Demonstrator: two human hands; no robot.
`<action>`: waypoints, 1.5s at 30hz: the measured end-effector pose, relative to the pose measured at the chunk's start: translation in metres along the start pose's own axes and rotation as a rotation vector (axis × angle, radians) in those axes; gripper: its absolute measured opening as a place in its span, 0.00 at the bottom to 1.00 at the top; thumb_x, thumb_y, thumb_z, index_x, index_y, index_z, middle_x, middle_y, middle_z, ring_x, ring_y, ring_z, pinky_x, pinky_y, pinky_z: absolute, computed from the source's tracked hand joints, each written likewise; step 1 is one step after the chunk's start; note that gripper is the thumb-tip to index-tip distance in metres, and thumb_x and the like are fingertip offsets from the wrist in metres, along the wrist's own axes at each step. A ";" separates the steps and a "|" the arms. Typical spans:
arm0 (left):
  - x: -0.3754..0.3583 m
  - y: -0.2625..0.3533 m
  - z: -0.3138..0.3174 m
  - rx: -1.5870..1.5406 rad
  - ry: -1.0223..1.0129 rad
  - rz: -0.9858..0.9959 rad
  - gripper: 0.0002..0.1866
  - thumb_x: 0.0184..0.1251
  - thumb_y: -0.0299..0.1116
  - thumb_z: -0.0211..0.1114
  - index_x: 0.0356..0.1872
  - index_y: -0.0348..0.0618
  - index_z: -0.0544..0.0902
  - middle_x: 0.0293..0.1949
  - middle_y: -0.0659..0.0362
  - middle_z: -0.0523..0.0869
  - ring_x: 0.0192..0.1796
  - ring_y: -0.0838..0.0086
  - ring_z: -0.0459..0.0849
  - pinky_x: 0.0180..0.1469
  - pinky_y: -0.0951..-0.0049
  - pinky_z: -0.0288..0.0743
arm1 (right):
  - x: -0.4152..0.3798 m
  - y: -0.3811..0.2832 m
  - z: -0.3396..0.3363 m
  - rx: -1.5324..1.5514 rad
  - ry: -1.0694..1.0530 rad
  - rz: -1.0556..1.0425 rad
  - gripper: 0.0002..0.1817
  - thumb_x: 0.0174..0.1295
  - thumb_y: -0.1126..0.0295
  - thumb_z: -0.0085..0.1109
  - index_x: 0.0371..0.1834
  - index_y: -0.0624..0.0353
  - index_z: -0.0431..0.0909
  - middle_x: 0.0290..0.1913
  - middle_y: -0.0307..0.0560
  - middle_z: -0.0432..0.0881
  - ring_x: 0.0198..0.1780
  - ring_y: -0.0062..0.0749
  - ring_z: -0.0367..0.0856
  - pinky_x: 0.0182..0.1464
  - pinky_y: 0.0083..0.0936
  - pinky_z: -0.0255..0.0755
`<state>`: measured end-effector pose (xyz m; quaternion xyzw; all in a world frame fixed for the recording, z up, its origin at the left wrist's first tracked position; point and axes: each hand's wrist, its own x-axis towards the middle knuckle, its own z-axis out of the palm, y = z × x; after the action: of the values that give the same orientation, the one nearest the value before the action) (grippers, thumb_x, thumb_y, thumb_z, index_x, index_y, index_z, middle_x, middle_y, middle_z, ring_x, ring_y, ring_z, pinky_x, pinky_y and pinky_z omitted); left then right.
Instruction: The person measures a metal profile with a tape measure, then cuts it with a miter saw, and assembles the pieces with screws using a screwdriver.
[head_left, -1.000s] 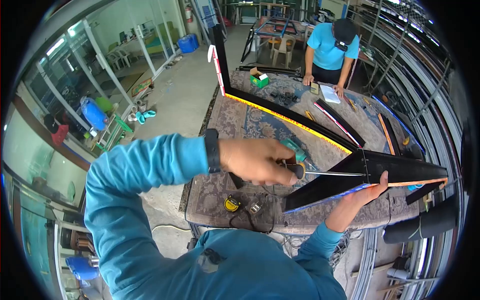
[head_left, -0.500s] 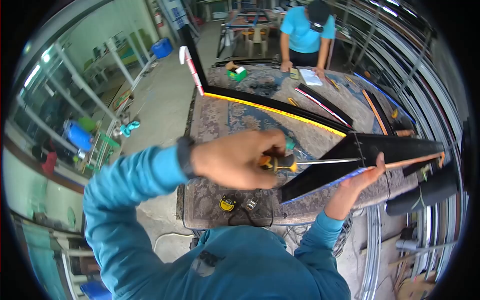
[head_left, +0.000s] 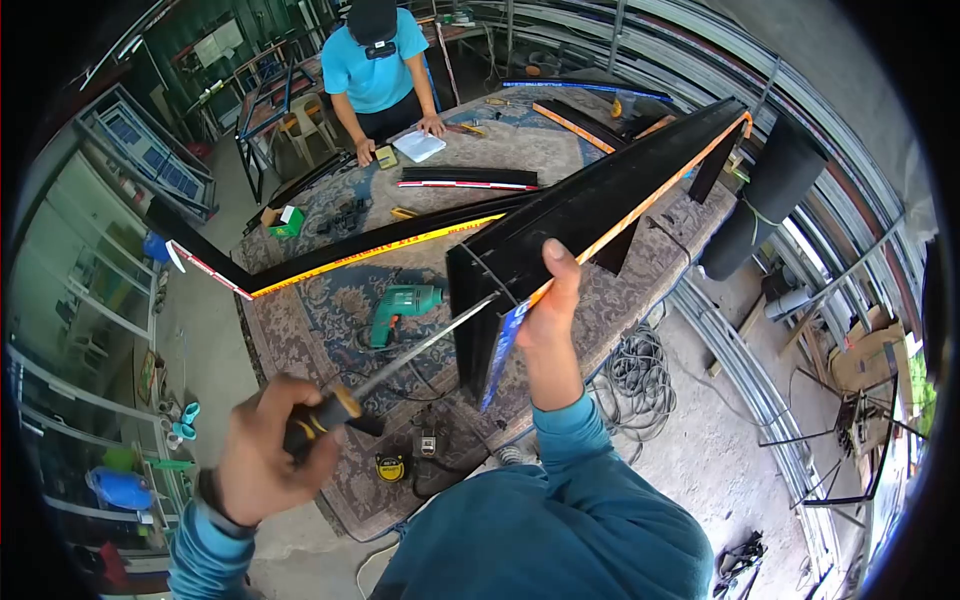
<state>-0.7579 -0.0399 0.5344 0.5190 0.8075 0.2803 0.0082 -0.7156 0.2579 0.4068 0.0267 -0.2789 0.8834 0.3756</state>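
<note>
My left hand (head_left: 262, 445) is wrapped round the yellow-and-black handle of a long screwdriver (head_left: 410, 352). Its shaft slants up to the right, and the tip meets the corner joint of a black metal frame (head_left: 610, 190). Orange tape runs along the near edge of that frame, with blue tape on the short leg at the corner. My right hand (head_left: 552, 300) grips the frame just right of the joint, thumb on its upper face and fingers beneath. A green power drill (head_left: 400, 308) lies on the table beyond the screwdriver.
A patterned cloth covers the table (head_left: 290, 330). On it are a yellow-taped black frame piece (head_left: 380, 245), a tape measure (head_left: 391, 467), a green box (head_left: 285, 222) and a short profile (head_left: 468, 178). Across the table stands a co-worker (head_left: 375, 70) beside papers (head_left: 419, 146). Cable (head_left: 640, 375) lies coiled on the floor.
The view has swung right. My left hand has drawn lower and to the left with the screwdriver, whose shaft now slants upward to the joint. My right hand still grips the black frame.
</note>
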 end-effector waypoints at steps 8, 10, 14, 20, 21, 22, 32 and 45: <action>0.003 -0.034 0.002 -1.174 -0.485 -0.895 0.23 0.68 0.44 0.69 0.54 0.38 0.78 0.26 0.54 0.80 0.19 0.74 0.71 0.20 0.74 0.62 | -0.003 0.009 -0.008 -0.031 0.148 0.022 0.27 0.63 0.54 0.62 0.57 0.65 0.79 0.51 0.51 0.86 0.50 0.36 0.88 0.55 0.32 0.83; 0.005 -0.018 0.004 -1.085 -0.412 -0.837 0.21 0.67 0.43 0.68 0.52 0.39 0.77 0.26 0.57 0.79 0.20 0.79 0.70 0.20 0.75 0.59 | -0.006 0.004 0.001 -0.007 0.154 -0.006 0.27 0.63 0.54 0.63 0.58 0.64 0.79 0.51 0.50 0.87 0.50 0.36 0.87 0.55 0.32 0.82; -0.006 -0.028 0.012 -0.094 -0.065 -0.014 0.20 0.65 0.35 0.72 0.54 0.39 0.78 0.31 0.52 0.82 0.24 0.70 0.76 0.24 0.70 0.68 | 0.000 0.002 -0.006 0.006 0.045 0.093 0.26 0.62 0.56 0.63 0.58 0.63 0.79 0.51 0.49 0.87 0.51 0.37 0.87 0.57 0.33 0.81; -0.011 -0.013 0.019 0.006 0.129 0.041 0.18 0.69 0.37 0.71 0.53 0.38 0.80 0.31 0.51 0.83 0.23 0.65 0.78 0.27 0.72 0.72 | 0.002 0.014 -0.011 -0.002 0.329 -0.002 0.22 0.63 0.57 0.63 0.54 0.59 0.79 0.48 0.47 0.86 0.49 0.41 0.87 0.55 0.38 0.82; 0.002 -0.015 0.001 -0.399 -0.149 -0.368 0.18 0.69 0.37 0.71 0.53 0.38 0.80 0.30 0.50 0.83 0.22 0.64 0.78 0.27 0.72 0.73 | 0.005 0.008 -0.010 0.078 0.181 0.039 0.24 0.63 0.56 0.62 0.56 0.61 0.79 0.49 0.49 0.87 0.49 0.43 0.88 0.55 0.39 0.83; 0.011 -0.017 -0.015 -0.830 -0.421 -0.746 0.18 0.69 0.38 0.72 0.52 0.38 0.80 0.30 0.50 0.82 0.22 0.64 0.79 0.27 0.72 0.74 | 0.004 0.007 -0.010 0.048 0.184 0.005 0.26 0.63 0.56 0.61 0.57 0.63 0.79 0.50 0.51 0.88 0.49 0.43 0.88 0.55 0.39 0.83; -0.016 -0.009 0.006 0.713 0.200 0.296 0.21 0.61 0.36 0.75 0.51 0.38 0.81 0.29 0.54 0.80 0.24 0.62 0.80 0.26 0.64 0.77 | 0.010 0.010 0.003 -0.002 0.044 -0.071 0.31 0.64 0.52 0.59 0.63 0.64 0.75 0.52 0.58 0.86 0.52 0.48 0.87 0.59 0.41 0.81; -0.026 -0.009 0.006 0.687 0.162 0.369 0.19 0.66 0.22 0.70 0.56 0.38 0.77 0.37 0.53 0.85 0.27 0.66 0.81 0.31 0.73 0.75 | 0.014 0.013 -0.004 0.027 0.013 -0.015 0.32 0.65 0.49 0.59 0.62 0.65 0.76 0.52 0.57 0.86 0.54 0.48 0.86 0.59 0.42 0.81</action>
<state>-0.7517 -0.0621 0.5178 0.6039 0.7456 0.0309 -0.2801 -0.7337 0.2620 0.4014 0.0281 -0.2644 0.8844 0.3836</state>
